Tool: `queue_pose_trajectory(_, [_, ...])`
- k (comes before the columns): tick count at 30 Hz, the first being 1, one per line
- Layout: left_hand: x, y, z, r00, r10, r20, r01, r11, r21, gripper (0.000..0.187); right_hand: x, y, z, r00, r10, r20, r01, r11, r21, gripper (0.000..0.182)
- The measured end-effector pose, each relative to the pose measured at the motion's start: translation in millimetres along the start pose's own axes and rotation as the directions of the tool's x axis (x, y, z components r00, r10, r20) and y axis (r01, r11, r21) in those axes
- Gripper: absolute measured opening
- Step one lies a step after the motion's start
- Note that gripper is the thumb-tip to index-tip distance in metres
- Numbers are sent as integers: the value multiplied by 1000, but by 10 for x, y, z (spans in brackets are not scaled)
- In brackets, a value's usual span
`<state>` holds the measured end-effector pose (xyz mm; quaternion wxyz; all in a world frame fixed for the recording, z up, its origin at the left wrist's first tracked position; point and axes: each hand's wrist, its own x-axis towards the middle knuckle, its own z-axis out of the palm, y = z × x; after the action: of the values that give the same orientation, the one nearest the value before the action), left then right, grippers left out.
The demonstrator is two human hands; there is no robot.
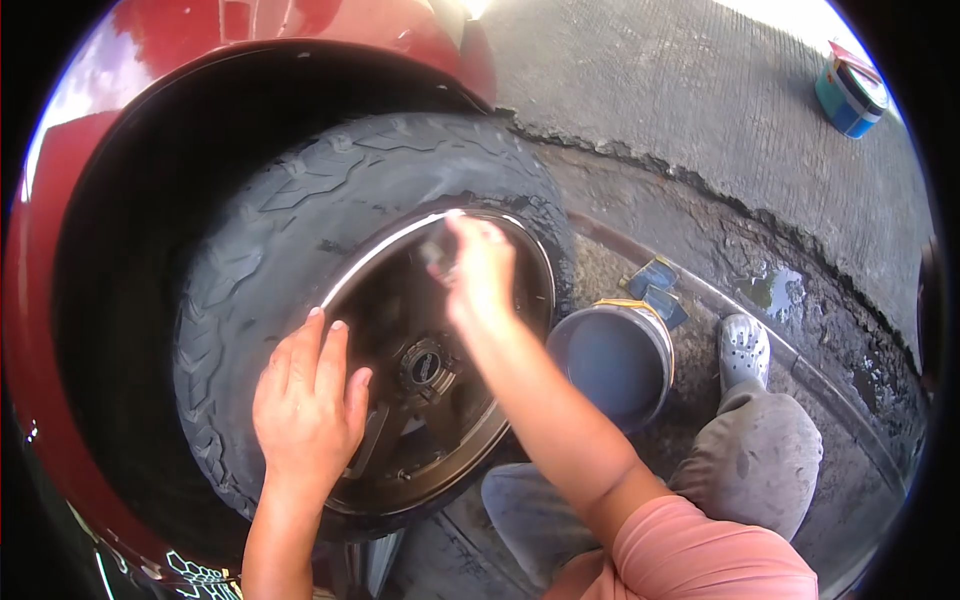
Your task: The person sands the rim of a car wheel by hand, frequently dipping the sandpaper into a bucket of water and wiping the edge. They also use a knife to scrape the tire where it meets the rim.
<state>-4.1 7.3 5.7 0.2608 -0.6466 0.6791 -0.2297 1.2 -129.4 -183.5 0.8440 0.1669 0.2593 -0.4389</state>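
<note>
Wheel [426,368] left of centre in the frame, beneath the red fender [35,300], with handwork at the upper edge of the metal rim [380,248]. Left hand [305,395] open and nearly flat, thumb apart, fingertips at the meeting of rim and tire [265,235], nothing visible in its hold. Right hand [485,265] partly curled and blurred at the top of the rim, close to a small dark shape; cannot tell whether gripped, or what kind of thing. Looks like close work along the lip, one hand as a steady guide. From this pose, any move along the curve seems to call for light fingertip contact and wrist clearance from the spokes. Bucket [667,365] just right of the wheel, and a tub [850,100] at upper right.
</note>
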Motion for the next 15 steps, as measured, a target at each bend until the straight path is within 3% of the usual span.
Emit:
queue_pose_trajectory(2, [-35, 48, 60, 999, 32, 5, -33, 999, 18, 59, 140, -141, -218, 999, -36, -8, 36, 999, -3, 12])
queue_pose_trajectory(4, [-70, 134, 187, 989, 78, 128, -94, 988, 124, 79, 62, -180, -298, 991, -134, -4, 134, 991, -28, 13])
queue_pose_trajectory(6, [-10, 210, 331, 983, -6, 186, -20, 990, 138, 85, 21, -202, -406, 980, -200, 3, 200, 979, -52, 17])
queue_pose_trajectory(9, [157, 222, 564, 985, -32, 168, 1, 984, 177, 87, -37, -483, -407, 957, -288, 19, 288, 958, 13, 20])
queue_pose_trajectory(12, [402, 314, 705, 991, 2, 132, -25, 985, 173, 87, -13, -700, -405, 896, -440, 54, 438, 898, 43, 12])
queue_pose_trajectory(13, [510, 350, 764, 991, 29, 131, -52, 982, 181, 86, -111, -797, -351, 888, -457, 57, 453, 889, 69, 18])
queue_pose_trajectory(15, [726, 450, 938, 989, 73, 132, -101, 971, 217, 85, -202, -894, -326, 894, -443, 75, 434, 895, 105, 10])
